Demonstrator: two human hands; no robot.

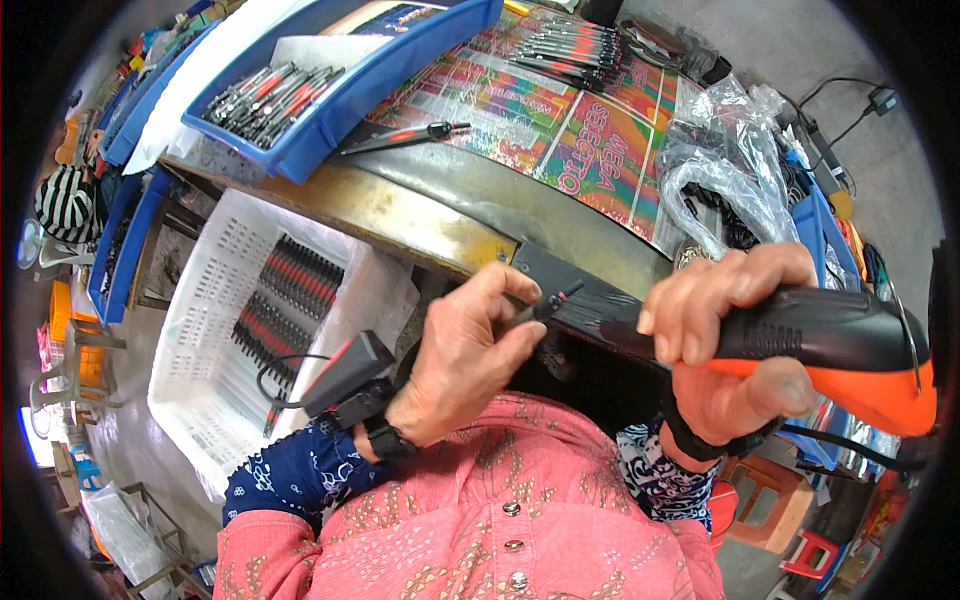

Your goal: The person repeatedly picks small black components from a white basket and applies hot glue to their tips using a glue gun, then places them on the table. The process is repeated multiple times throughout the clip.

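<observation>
Small black rod (pixel 550 303), just off centre toward 3 o'clock, is pinched in the left grip (pixel 465 350) while the right grip (pixel 705 310), farther out, clasps a black-and-orange power tool (pixel 810 335); a blue tray (pixel 300 160) sits on the desk (pixel 440 205) at 11 o'clock

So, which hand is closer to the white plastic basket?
Left. The left hand is right of the white plastic basket; the right hand is farther right, gripping the orange-and-black power tool.
</observation>
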